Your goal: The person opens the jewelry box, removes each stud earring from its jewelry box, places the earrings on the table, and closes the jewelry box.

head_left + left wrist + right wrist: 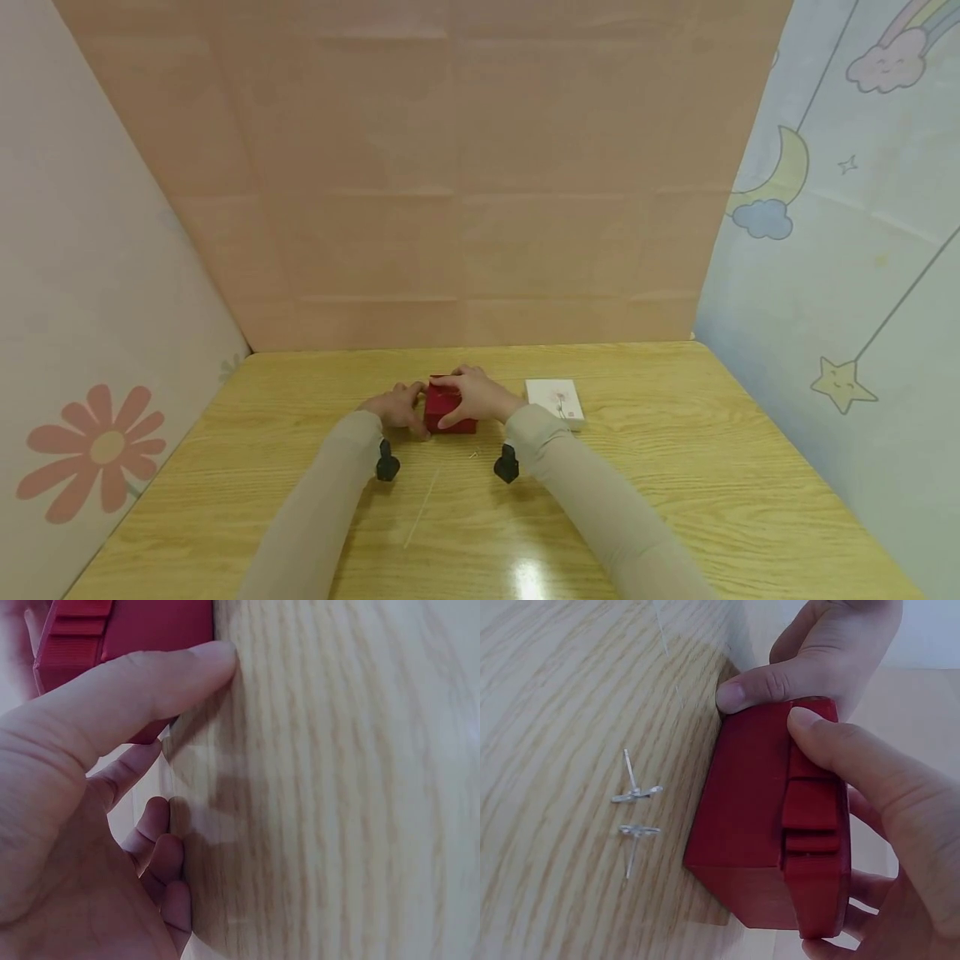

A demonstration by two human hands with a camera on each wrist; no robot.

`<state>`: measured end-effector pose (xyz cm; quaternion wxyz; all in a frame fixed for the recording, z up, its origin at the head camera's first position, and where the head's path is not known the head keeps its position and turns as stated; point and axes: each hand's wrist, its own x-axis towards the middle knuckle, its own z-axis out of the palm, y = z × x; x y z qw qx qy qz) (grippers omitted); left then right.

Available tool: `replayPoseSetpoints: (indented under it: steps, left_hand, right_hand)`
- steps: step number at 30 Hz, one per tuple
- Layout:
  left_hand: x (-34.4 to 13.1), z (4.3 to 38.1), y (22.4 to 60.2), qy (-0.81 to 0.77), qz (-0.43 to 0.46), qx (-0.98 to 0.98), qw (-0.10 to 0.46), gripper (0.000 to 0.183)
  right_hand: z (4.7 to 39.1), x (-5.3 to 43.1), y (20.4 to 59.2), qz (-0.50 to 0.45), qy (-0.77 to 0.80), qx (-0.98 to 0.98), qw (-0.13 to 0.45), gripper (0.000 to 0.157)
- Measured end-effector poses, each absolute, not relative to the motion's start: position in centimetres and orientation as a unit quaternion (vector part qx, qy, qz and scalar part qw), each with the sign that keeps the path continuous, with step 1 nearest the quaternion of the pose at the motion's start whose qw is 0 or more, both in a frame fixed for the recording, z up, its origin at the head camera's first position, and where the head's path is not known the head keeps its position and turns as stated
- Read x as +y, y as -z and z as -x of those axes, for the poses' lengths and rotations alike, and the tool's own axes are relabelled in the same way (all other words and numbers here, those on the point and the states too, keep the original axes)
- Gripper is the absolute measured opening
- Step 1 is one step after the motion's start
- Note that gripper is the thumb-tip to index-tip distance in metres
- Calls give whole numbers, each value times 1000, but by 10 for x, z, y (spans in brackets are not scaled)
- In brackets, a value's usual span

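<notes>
A small red gift box with a folded ribbon bow along its top rests on the wooden table between both hands. My left hand holds the box's left end low down, its thumb at the near corner. From above, my right hand grips the upper part, the thumb on the near edge by the ribbon and the fingers round the far side. The box looks closed; its inside is hidden. Close in front of it lie two silvery stud earrings, one earring beside the other earring, posts pointing apart.
To the right stands a flat white box with a pinkish print and a thin dark line across it. A thin pale strip lies on the table nearer to me. Walls enclose the back and both sides.
</notes>
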<state>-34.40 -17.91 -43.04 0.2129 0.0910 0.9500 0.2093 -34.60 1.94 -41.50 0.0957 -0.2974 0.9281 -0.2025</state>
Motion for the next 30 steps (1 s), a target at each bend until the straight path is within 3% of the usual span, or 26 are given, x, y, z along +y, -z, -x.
replayPoseSetpoints:
  steps: [30]
  left_hand:
    - [-180,345,432,-229,-88,945,216,88]
  right_hand:
    - [345,20,424,307,189,926,110,83]
